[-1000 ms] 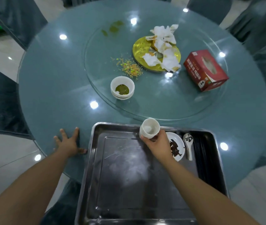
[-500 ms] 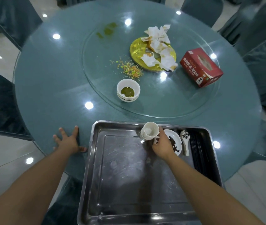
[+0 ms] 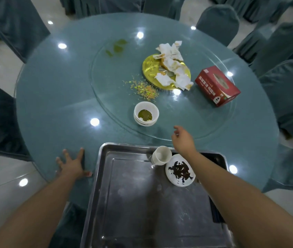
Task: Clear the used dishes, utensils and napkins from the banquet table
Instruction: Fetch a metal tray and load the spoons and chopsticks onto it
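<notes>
Cup released, next reach begun

Your right hand (image 3: pixel 182 138) has let go of the white ceramic cup (image 3: pixel 160 155), now at the steel tray's (image 3: pixel 106 176) far edge; fingers loosely curled, empty, heading toward the stacked white bowls (image 3: pixel 146 113). Left hand (image 3: pixel 72 164) stays spread flat on the tabletop edge.

Teal-covered chairs (image 3: pixel 217 22) ring a round glass-topped table (image 3: pixel 52 97) on pale glossy floor tiles (image 3: pixel 0 176); ceiling lights reflect off both.
</notes>
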### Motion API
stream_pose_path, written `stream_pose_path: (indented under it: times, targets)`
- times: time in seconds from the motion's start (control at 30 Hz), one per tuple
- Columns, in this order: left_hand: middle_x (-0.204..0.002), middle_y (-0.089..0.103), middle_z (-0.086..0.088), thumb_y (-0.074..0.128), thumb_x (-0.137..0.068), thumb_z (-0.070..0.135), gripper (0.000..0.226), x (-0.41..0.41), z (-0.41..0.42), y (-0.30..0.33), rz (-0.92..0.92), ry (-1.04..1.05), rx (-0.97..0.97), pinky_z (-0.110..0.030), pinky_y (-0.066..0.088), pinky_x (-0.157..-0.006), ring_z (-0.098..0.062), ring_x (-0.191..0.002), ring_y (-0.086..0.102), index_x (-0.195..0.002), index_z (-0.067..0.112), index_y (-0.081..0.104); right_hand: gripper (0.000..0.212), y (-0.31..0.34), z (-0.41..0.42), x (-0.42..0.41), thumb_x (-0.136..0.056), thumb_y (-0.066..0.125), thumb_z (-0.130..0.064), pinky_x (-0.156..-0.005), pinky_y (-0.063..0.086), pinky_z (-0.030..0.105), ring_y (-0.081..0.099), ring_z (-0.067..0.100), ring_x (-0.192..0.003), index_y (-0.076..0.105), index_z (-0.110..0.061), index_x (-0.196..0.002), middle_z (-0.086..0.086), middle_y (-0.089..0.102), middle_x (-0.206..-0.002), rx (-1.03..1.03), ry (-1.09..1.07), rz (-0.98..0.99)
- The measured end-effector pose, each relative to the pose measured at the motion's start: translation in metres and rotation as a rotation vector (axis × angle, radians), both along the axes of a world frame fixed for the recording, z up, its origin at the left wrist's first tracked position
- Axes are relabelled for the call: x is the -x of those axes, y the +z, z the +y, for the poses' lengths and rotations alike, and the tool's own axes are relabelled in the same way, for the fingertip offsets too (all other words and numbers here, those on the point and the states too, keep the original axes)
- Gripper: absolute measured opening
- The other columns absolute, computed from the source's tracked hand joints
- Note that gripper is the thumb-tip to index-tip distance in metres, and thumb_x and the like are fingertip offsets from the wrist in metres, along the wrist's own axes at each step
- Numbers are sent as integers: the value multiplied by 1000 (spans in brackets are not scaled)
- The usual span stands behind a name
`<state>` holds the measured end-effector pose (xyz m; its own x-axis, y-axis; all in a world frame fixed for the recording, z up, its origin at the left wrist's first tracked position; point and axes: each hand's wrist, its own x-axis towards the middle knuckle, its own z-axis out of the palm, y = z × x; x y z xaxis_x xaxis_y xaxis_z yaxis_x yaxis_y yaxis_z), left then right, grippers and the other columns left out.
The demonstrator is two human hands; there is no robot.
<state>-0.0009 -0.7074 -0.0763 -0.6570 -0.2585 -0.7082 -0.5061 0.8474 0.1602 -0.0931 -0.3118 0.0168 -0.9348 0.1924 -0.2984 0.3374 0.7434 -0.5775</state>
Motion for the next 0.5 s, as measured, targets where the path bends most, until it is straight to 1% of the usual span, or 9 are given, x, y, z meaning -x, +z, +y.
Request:
stream_pose_path:
  times: [0.1,0.17,0.2,0.27,0.3,0.33,0.4,0.43,0.5]
  targets:
    - [-155,-39,-6,84,-69,51,120,1,1,0,-9,17,6,-69,15,-113,-45,-145,-21,-150,53,-5,44,-4,-16,31,-100,51,-29,-98,42,34,58,30,-114,48,-10,-140,12,62,-123,3,5,-29]
    - [-154,-41,-5,84,-69,51,122,3,2,-2,-19,26,15,-68,16,-113,-45,-145,-22,-149,55,-8,55,-9,-25,50,-98,52,-40,-101,45,36,58,31,-116,44,-10,-143,12,62,-125,81,-29,-88]
    - [-153,-42,-5,84,-69,50,122,4,1,-4,-25,32,20,-69,16,-113,-44,-145,-23,-148,56,-9,61,-13,-29,59,-97,53,-45,-102,47,41,58,32,-117,40,-10,-146,13,59,-129,148,-64,-131]
    - [-152,-43,-4,84,-69,49,123,5,0,-8,-27,40,27,-69,16,-113,-44,-145,-24,-147,57,-10,69,-21,-35,74,-94,55,-49,-91,55,47,60,34,-114,34,-11,-148,13,53,-135,312,-180,-236]
    - [-152,-43,-5,84,-69,49,123,5,-1,-10,-22,37,33,-69,16,-113,-44,-145,-23,-147,57,-10,66,-26,-38,80,-94,57,-46,-84,58,46,63,34,-109,36,-11,-146,14,54,-132,391,-238,-281]
    - [-153,-43,-5,84,-69,49,123,5,-1,-11,-18,34,40,-69,17,-113,-44,-145,-23,-147,57,-10,56,-30,-40,85,-95,57,-39,-78,60,45,66,32,-101,43,-10,-140,15,57,-126,460,-284,-314]
    - [-154,-41,-5,85,-68,49,123,5,-1,-13,-8,30,55,-68,18,-113,-45,-145,-21,-147,58,-8,29,-38,-42,92,-97,54,-22,-65,60,38,68,27,-79,55,-5,-121,18,64,-106,571,-357,-331]
    - [-155,-40,-5,85,-67,50,123,4,-1,-14,-2,29,63,-68,18,-112,-45,-145,-20,-147,58,-8,23,-42,-41,95,-97,53,-16,-60,59,35,67,25,-70,58,-3,-115,18,65,-96,605,-387,-331]
    - [-155,-38,-4,85,-67,50,122,4,-1,-15,3,32,69,-68,17,-113,-44,-146,-20,-148,58,-7,18,-48,-39,97,-95,53,-11,-56,58,32,65,23,-64,59,-1,-108,17,66,-84,640,-438,-344]
